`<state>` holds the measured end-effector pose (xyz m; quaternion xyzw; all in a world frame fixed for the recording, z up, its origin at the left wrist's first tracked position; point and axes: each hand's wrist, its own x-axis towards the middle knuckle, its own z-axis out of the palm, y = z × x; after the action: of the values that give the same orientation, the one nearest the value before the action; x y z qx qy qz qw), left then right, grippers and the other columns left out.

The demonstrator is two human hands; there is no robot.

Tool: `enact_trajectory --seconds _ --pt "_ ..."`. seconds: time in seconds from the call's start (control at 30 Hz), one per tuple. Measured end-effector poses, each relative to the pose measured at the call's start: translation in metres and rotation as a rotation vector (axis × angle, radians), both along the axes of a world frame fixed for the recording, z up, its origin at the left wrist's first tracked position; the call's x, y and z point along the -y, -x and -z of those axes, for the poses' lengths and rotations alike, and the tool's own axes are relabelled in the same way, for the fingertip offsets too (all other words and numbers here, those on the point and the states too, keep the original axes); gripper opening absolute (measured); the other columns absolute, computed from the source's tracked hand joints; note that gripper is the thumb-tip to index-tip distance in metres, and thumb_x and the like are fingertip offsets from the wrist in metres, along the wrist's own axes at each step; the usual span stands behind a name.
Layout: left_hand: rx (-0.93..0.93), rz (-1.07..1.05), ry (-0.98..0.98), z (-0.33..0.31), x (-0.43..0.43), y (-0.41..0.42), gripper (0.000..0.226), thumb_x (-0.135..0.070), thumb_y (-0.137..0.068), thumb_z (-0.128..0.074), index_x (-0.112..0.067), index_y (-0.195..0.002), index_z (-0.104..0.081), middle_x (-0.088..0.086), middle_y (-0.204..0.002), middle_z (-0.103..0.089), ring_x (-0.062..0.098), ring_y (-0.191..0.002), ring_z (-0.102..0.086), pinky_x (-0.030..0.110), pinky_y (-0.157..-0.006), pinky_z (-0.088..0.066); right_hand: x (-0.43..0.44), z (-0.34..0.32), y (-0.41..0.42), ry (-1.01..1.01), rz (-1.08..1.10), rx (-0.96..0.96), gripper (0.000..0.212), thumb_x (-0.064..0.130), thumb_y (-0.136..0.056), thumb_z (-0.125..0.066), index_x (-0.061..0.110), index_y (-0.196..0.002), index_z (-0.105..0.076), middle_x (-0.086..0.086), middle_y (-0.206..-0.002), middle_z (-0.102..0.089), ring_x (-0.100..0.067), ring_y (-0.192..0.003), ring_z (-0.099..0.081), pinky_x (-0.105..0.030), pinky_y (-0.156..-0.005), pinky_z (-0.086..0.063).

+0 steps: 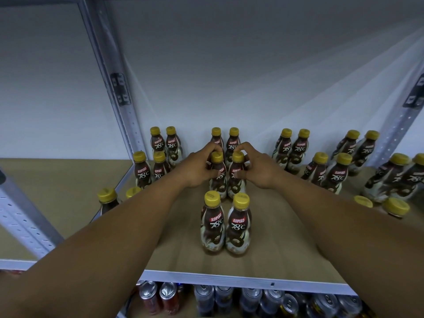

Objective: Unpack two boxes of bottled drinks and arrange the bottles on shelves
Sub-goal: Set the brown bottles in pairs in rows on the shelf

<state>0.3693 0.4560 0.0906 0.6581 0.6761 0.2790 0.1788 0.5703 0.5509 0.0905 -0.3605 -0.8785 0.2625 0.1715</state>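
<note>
Several brown coffee bottles with yellow caps stand in pairs on the wooden shelf (275, 244). My left hand (199, 168) grips the left bottle (218, 177) of the middle pair in the centre column. My right hand (257, 168) grips the right bottle (237, 177) of that pair. Both bottles stand upright and side by side on the shelf. Another pair (226, 226) stands in front of them, nearer the shelf edge, and a further pair (226, 143) stands behind against the wall.
More bottle pairs stand at the left (149, 166) and right (330, 171) of the shelf. Metal uprights (119, 88) frame the shelf. Drink cans (206, 297) fill the shelf below. The white front rail (229, 280) marks the shelf edge.
</note>
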Motion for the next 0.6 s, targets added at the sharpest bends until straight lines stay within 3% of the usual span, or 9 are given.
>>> enact_trajectory --seconds 0.07,0.27,0.33,0.43,0.5,0.6 --pt "0.004 0.005 0.006 0.000 0.000 0.001 0.058 -0.018 -0.091 -0.075 -0.039 -0.131 -0.039 0.002 -0.116 -0.062 0.026 -0.097 -0.068 0.053 -0.091 -0.055 -0.001 0.000 -0.001 0.009 -0.009 -0.006 0.065 0.023 -0.089 -0.077 0.031 -0.139 -0.037 -0.010 -0.118 -0.063 -0.027 -0.092 -0.066 -0.029 -0.070 -0.046" --pt "0.061 -0.008 0.039 -0.012 -0.004 0.005 0.049 -0.039 -0.098 -0.066 -0.038 -0.140 -0.041 -0.001 -0.130 -0.061 0.021 -0.112 -0.064 0.041 -0.098 -0.052 -0.009 -0.014 -0.004 0.115 -0.004 -0.039 0.053 0.041 -0.093 -0.070 0.040 -0.138 -0.041 0.002 -0.122 -0.060 -0.020 -0.104 -0.062 -0.034 -0.086 -0.048" --pt "0.096 -0.050 0.025 -0.019 -0.010 0.009 0.040 -0.039 -0.103 -0.057 -0.037 -0.141 -0.042 -0.002 -0.131 -0.061 0.022 -0.114 -0.062 0.036 -0.093 -0.050 -0.017 -0.022 -0.003 0.134 0.026 -0.093 0.038 0.038 -0.099 -0.059 0.041 -0.135 -0.045 0.003 -0.118 -0.065 -0.021 -0.105 -0.063 -0.038 -0.088 -0.050" --pt "0.144 -0.095 -0.060 -0.026 -0.022 0.016 0.029 -0.034 -0.105 -0.052 -0.036 -0.134 -0.047 0.000 -0.125 -0.066 0.020 -0.107 -0.065 0.031 -0.077 -0.050 -0.033 -0.035 0.002 0.088 0.087 -0.175 0.024 0.030 -0.100 -0.050 0.040 -0.122 -0.053 -0.012 -0.108 -0.071 -0.033 -0.101 -0.066 -0.051 -0.090 -0.055" --pt "0.149 -0.125 -0.120 -0.029 -0.033 0.020 0.027 -0.032 -0.104 -0.055 -0.036 -0.129 -0.049 -0.001 -0.119 -0.068 0.018 -0.103 -0.066 0.028 -0.071 -0.049 -0.046 -0.041 0.005 0.034 0.114 -0.177 0.024 0.025 -0.100 -0.051 0.037 -0.119 -0.055 -0.012 -0.106 -0.071 -0.030 -0.091 -0.067 -0.042 -0.078 -0.057" --pt "0.110 -0.155 -0.154 -0.030 -0.055 0.026 0.035 -0.035 -0.100 -0.063 -0.035 -0.132 -0.049 -0.002 -0.120 -0.067 0.019 -0.104 -0.066 0.027 -0.075 -0.048 -0.069 -0.044 0.012 -0.038 0.105 -0.120 0.029 0.024 -0.099 -0.059 0.034 -0.126 -0.053 0.002 -0.114 -0.066 -0.013 -0.084 -0.062 -0.022 -0.064 -0.044"
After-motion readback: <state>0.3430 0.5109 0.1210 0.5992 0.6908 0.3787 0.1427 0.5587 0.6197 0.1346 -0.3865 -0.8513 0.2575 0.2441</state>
